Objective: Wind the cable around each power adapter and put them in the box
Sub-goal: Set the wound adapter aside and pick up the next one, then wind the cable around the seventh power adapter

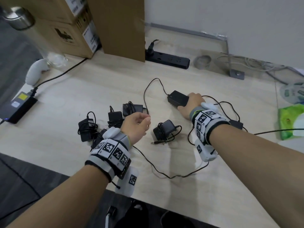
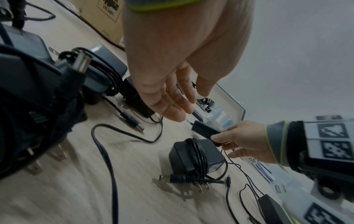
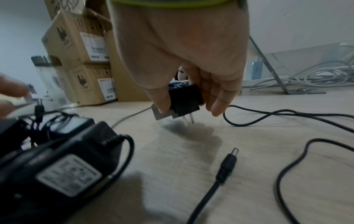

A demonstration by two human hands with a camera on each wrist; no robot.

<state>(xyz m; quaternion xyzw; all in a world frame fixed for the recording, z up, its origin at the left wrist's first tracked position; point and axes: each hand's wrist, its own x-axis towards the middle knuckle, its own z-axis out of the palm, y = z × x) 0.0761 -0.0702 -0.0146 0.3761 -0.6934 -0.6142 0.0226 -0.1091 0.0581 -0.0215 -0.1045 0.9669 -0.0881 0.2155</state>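
My right hand (image 1: 190, 102) grips a black power adapter (image 1: 178, 98) by its plug end, thumb on one side and fingers on the other (image 3: 189, 109), holding it just above the wooden table (image 1: 65, 89). Its thin black cable (image 1: 144, 96) loops away and ends at my left hand (image 1: 147, 120), whose curled fingertips pinch it near the tip. Several wound adapters lie nearby: one (image 1: 164, 129) between my hands, others (image 1: 115, 116) left of my left hand. A tall cardboard box (image 1: 121, 27) stands at the back.
A black power strip (image 1: 167, 59) lies behind the adapter. A big power brick (image 1: 19, 106) sits at the left edge. Another unwound adapter (image 1: 236, 124) and loose cables (image 1: 164, 173) lie by my right wrist. A green tissue pack (image 1: 291, 120) is far right.
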